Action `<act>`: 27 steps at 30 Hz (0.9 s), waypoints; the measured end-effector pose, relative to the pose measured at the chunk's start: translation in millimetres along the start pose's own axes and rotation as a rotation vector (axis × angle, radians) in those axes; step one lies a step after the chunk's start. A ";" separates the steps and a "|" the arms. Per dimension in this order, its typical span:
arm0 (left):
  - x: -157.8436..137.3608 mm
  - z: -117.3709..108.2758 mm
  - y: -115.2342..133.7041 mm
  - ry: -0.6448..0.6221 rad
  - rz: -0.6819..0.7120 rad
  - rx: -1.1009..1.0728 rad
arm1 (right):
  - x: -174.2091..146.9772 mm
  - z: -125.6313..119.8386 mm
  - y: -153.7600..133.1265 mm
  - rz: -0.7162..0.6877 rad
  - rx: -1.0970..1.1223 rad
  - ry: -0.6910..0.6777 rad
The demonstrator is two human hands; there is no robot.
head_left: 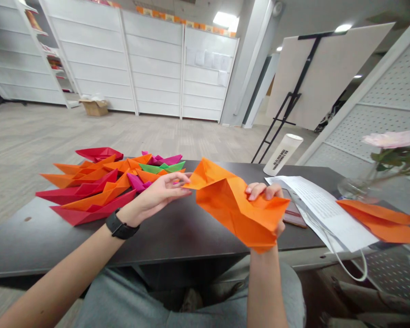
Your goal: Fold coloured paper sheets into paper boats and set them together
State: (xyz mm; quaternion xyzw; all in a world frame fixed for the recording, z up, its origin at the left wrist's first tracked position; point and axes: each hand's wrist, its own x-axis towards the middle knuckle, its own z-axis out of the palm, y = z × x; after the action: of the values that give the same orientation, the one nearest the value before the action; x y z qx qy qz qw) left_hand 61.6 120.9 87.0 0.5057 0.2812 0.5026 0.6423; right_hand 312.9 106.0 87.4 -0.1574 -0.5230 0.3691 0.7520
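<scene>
A partly folded sheet of orange paper (225,200) is held up over the dark table, its creases and pointed corners showing. My right hand (264,196) grips its right side, fingers over the top edge and the palm behind the paper. At the paper's left corner, my left hand (164,191) has its thumb and fingertips together on the tip. A black band circles my left wrist. Left of that hand sit several folded paper boats (95,187) in red, orange, purple and green, packed close together.
A white cylindrical bottle (283,155) stands at the table's (177,232) back right. Printed white sheets (317,205), a phone (295,214) and a white cable (357,276) lie to the right. Farther right are more orange paper (382,221) and a flower (391,139) in a glass vase.
</scene>
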 end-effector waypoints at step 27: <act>-2.0 -3.8 8.8 0.078 -0.322 0.044 | 0.7 -11.9 6.2 -0.258 -0.434 -0.131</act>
State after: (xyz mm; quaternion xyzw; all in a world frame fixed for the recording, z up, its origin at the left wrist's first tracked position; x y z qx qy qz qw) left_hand 54.5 120.3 93.6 0.4481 0.3942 0.4061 0.6920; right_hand 321.4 112.5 79.2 -0.2228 -0.6534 0.1586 0.7059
